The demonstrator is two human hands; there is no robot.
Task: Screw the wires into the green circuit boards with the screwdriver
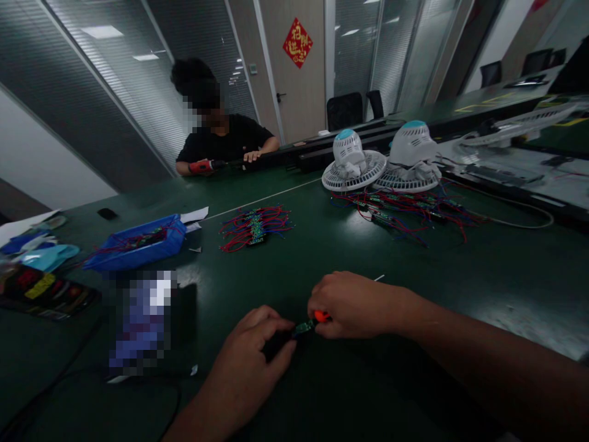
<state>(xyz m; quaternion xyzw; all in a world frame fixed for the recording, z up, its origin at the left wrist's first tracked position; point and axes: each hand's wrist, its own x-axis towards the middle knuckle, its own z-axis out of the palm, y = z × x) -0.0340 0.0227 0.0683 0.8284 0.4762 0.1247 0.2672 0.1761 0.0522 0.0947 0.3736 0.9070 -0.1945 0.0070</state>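
Observation:
In the head view, a small green circuit board (303, 327) is just above or on the table in front of me. My left hand (257, 344) pinches its left end between thumb and fingertips. My right hand (352, 307) is closed around a small orange-and-black tool (322, 316), most of it hidden in the fist. The tool's black end meets the board's right end. A thin white stick (379, 278) shows beyond my right hand; I cannot tell whether it belongs to the tool.
Wired circuit boards (256, 226) lie in a row mid-table, with more red-and-blue wired boards (396, 205) by two white fan housings (352, 159). A blue bin (138, 245) of boards stands left. Across the table a person (225, 138) holds a red-and-black tool (202, 166).

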